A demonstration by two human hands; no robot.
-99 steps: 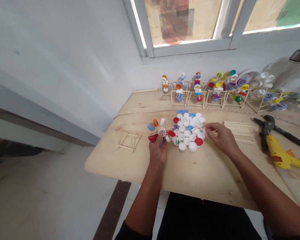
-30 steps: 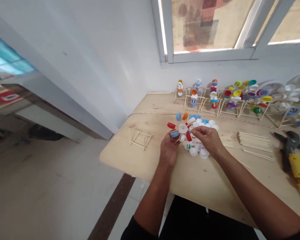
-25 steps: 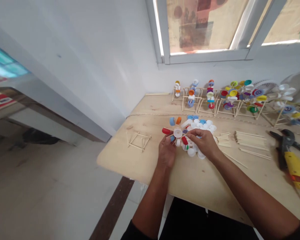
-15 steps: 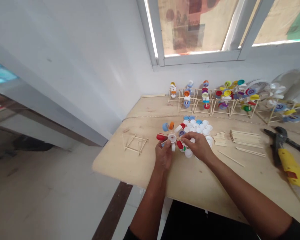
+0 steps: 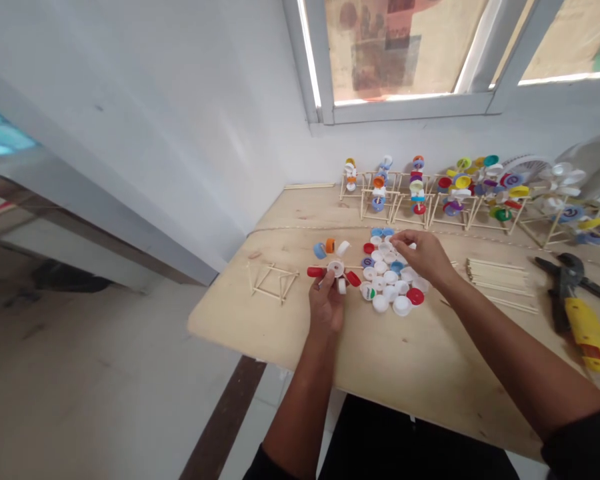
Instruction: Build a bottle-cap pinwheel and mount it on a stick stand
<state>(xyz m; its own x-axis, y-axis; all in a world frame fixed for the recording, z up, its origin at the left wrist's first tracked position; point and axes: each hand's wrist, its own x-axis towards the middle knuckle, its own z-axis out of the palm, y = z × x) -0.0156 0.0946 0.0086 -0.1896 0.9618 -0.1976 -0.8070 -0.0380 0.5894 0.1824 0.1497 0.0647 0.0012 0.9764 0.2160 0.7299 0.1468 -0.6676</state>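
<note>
My left hand (image 5: pixel 326 307) grips a bottle-cap wheel (image 5: pixel 335 268). Around its white centre cap sit blue, orange, white and red caps on thin sticks, and one bare stick points right. My right hand (image 5: pixel 423 257) is apart from the wheel, above the far side of a spread of loose bottle caps (image 5: pixel 391 293), mostly white with some blue and red. Its thumb and forefinger are pinched together; whatever lies between them is too small to make out. To the left of the wheel, a small stick frame (image 5: pixel 270 283) rests on the wooden table (image 5: pixel 370 360).
Finished cap wheels on stick frames (image 5: pixel 418 193) line the wall below the window. At right lie a bundle of sticks (image 5: pixel 497 273), black-handled pliers (image 5: pixel 565 280) and a yellow glue gun (image 5: pixel 593 337). A twisted cord (image 5: pixel 305 229) crosses the table.
My right hand has moved away from the wheel, rightward and farther back, over the loose caps. My left hand still holds the wheel, now turned slightly. The camera view has shifted a little.
</note>
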